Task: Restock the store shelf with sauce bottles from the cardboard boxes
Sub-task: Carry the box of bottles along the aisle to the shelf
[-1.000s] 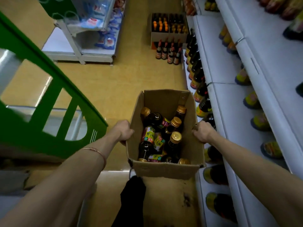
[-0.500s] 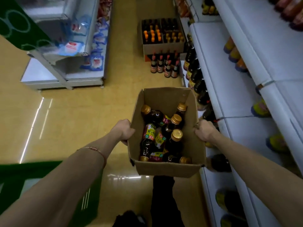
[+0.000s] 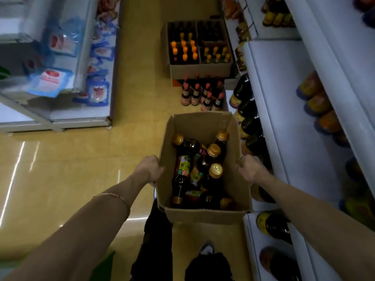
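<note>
You carry one open cardboard box (image 3: 205, 216) off the floor, left hand (image 3: 149, 170) curled over its left wall, right hand (image 3: 250, 168) curled over its right: both grips hold the box. Inside lie about seven gold-capped sauce bottles (image 3: 213, 175), jumbled; most point their caps away from you, two toward you. The box's long axis runs down the aisle. Ahead on the floor sit two more boxes (image 3: 199, 67) and about eight red-capped bottles (image 3: 203, 94). The white shelf (image 3: 269, 110) stands just right.
</note>
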Available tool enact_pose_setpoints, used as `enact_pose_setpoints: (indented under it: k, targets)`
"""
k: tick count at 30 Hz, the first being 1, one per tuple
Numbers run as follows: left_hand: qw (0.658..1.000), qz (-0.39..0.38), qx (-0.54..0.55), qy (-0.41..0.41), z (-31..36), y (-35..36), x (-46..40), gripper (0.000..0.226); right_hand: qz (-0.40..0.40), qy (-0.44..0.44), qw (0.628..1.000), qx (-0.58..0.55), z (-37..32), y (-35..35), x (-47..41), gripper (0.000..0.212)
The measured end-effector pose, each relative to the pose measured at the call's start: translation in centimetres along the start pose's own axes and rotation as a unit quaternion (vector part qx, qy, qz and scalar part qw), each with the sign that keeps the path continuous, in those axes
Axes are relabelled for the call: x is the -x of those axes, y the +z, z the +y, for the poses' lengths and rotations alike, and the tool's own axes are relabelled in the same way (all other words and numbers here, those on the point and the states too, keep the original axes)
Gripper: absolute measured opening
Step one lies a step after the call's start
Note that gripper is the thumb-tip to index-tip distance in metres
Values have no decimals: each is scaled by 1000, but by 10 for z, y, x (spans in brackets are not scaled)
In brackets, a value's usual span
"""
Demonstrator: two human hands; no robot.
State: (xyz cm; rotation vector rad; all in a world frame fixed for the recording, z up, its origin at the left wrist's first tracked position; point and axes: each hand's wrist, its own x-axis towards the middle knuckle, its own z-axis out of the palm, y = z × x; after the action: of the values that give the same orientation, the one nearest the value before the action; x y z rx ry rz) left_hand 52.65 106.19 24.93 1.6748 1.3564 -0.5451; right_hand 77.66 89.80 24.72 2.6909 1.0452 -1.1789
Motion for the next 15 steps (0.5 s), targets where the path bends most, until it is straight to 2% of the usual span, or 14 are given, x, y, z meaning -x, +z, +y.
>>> enact_pose_setpoints:
  k: [4,10,12,15]
  targets:
    - [998,-24,-59,15,23,-41,-70,23,-21,17,1000,-1,-25,-14,-69,15]
    - [991,3,-133,11,59,-87,-139,28,-35,13,999,23,-45,-19,-154,17]
    - [989,6,-149,3,70,-95,-157,31,-32,13,999,5,-52,-23,-176,23]
    - [990,4,-143,-18,74,-95,-190,29,-39,-4,999,-3,-53,-24,-218,23]
